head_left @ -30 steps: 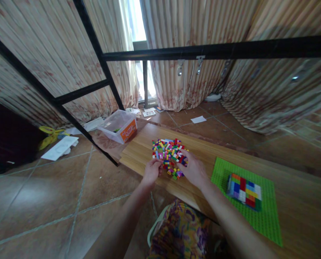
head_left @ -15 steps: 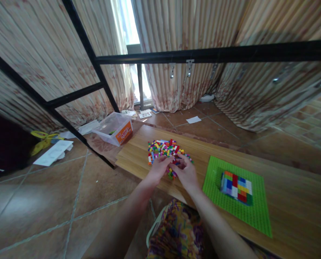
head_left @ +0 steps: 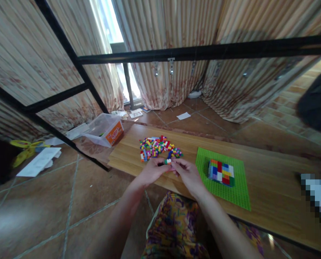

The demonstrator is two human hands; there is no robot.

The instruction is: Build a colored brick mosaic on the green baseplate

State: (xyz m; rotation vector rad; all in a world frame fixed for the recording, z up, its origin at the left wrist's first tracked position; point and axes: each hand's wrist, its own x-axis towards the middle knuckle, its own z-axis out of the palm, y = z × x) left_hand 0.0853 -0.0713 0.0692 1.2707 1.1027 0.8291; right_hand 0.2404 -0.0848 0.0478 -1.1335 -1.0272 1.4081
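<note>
Just in front of a loose heap of coloured toy bricks (head_left: 157, 145), my two hands meet at the fingertips. My left hand (head_left: 152, 171) pinches a few small toy bricks (head_left: 167, 162), with white, green and orange showing. From the other side my right hand (head_left: 186, 175) closes its fingers against the same bricks; its fingertips are partly hidden. To the right a green baseplate (head_left: 241, 194) lies on the wooden tabletop (head_left: 268, 172). A multicoloured block of joined bricks (head_left: 222, 172) stands on it.
A clear plastic box (head_left: 95, 131) with an orange label stands beyond the table's left end. A black metal frame (head_left: 149, 55) crosses in front of striped curtains (head_left: 171, 28). White papers (head_left: 38, 162) lie on the tiled floor. A dark shape (head_left: 318, 100) shows at the right edge.
The view has swung to the right. My hands have drawn back a little from the heap, and the white, green and orange bricks between my fingers now show.
</note>
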